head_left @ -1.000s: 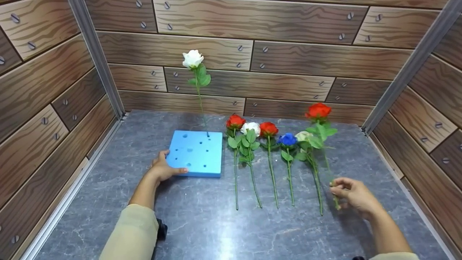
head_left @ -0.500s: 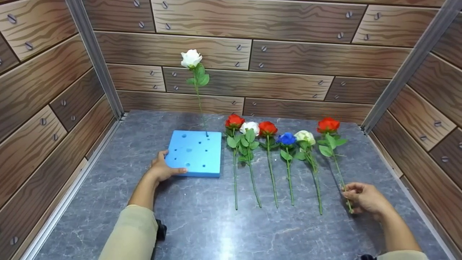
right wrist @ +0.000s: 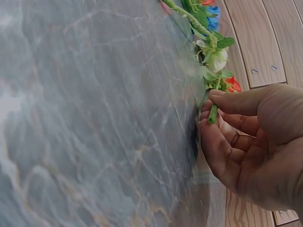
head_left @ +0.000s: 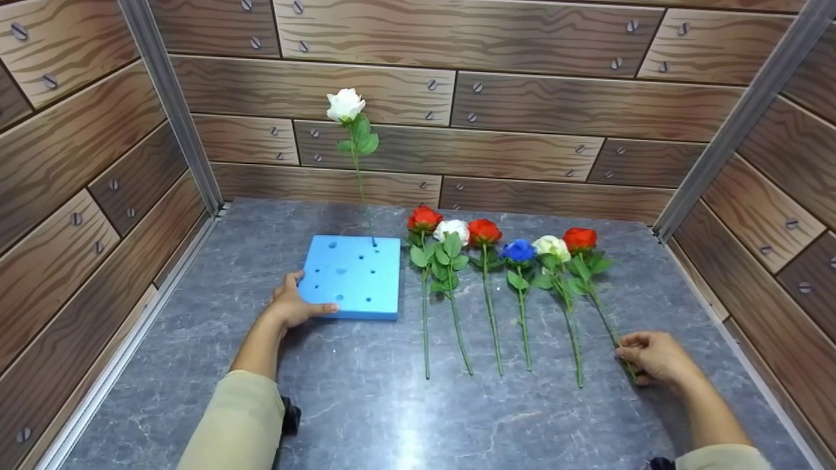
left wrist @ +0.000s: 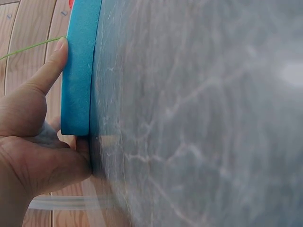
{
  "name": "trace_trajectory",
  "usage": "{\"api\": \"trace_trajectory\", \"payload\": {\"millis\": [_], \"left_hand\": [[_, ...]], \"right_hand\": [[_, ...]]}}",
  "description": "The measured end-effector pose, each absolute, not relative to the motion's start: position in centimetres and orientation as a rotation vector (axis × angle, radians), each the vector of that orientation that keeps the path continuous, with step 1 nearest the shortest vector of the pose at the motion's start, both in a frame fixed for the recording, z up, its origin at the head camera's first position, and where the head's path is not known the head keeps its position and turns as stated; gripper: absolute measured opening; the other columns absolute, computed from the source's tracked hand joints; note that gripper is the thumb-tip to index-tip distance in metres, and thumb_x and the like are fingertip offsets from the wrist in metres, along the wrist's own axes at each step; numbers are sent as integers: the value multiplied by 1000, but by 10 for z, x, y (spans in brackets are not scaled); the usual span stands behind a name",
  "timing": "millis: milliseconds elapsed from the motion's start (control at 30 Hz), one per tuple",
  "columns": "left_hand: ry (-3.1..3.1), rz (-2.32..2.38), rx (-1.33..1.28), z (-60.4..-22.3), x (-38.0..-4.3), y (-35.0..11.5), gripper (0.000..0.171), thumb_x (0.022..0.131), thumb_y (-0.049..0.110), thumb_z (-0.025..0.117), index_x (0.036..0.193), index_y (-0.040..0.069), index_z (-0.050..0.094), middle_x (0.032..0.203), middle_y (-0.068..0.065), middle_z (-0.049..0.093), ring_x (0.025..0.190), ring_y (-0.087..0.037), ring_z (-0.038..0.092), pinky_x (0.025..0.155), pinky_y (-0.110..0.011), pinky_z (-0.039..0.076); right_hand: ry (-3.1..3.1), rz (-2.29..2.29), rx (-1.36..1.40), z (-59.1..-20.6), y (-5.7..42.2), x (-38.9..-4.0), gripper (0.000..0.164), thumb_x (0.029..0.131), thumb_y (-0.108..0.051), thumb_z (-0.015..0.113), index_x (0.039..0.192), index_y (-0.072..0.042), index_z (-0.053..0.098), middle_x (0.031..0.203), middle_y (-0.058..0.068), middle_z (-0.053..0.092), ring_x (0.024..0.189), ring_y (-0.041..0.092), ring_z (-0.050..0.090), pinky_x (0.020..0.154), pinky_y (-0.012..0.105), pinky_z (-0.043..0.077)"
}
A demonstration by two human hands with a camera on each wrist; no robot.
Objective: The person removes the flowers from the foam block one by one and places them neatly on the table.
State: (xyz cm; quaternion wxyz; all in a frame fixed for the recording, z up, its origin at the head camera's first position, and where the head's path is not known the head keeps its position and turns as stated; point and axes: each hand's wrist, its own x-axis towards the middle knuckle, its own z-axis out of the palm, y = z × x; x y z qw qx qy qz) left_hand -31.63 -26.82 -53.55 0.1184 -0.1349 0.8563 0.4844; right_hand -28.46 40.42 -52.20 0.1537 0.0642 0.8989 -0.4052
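My left hand (head_left: 294,305) holds the near left corner of a blue foam block (head_left: 356,284) dotted with holes. In the left wrist view its thumb (left wrist: 53,64) lies along the block's edge. A white rose (head_left: 346,106) stands upright in a back hole. My right hand (head_left: 658,359) pinches the lower stem of a red rose (head_left: 580,239) at the right end of a row; the stem's cut end (right wrist: 213,113) pokes out past the fingers in the right wrist view. The bloom is beside a cream rose (head_left: 552,248), its leaves close to that flower's.
Left of the cream rose lie a blue rose (head_left: 520,250), a red rose (head_left: 484,232), a white rose (head_left: 452,232) and another red rose (head_left: 424,219), stems toward me. Wood-patterned walls (head_left: 522,104) enclose the grey marbled table (head_left: 366,398) at back and sides.
My right hand has moved right and lowered the red rose to the table. Its bloom has then swung left toward the cream rose. The left hand stays on the block.
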Motion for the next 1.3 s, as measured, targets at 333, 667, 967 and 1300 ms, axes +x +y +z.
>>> {"api": "trace_trajectory", "payload": {"millis": [333, 667, 967, 1300], "left_hand": [[2511, 1441, -386, -536, -316, -267, 127, 84, 45, 94, 172, 13, 8, 176, -33, 7, 163, -55, 13, 132, -69, 22], [2495, 1433, -391, -536, -317, -269, 127, 85, 45, 93, 173, 14, 7, 175, -34, 6, 163, -57, 14, 131, -70, 24], [2507, 1428, -403, -535, -316, -271, 127, 85, 45, 94, 172, 13, 8, 176, -34, 7, 163, -55, 15, 132, -69, 22], [2508, 1442, -401, -539, -317, -268, 128, 83, 45, 95, 172, 13, 9, 177, -32, 7, 164, -53, 15, 132, -69, 24]], "right_hand": [[2630, -1128, 169, -524, 399, -286, 43, 103, -15, 71, 132, 14, 59, 91, 5, 70, 73, 15, 68, 60, 34, 61], [2672, -1085, 160, -523, 395, -287, 41, 103, -17, 71, 129, 13, 62, 84, 3, 67, 66, 16, 62, 56, 33, 57], [2855, -894, 26, -504, 381, -296, 51, 106, -31, 69, 134, 11, 63, 104, 25, 75, 73, 20, 68, 61, 35, 54], [3058, -877, -149, -479, 320, -302, 42, 107, -33, 69, 130, 2, 72, 127, 30, 73, 116, 48, 69, 95, 58, 56]]}}
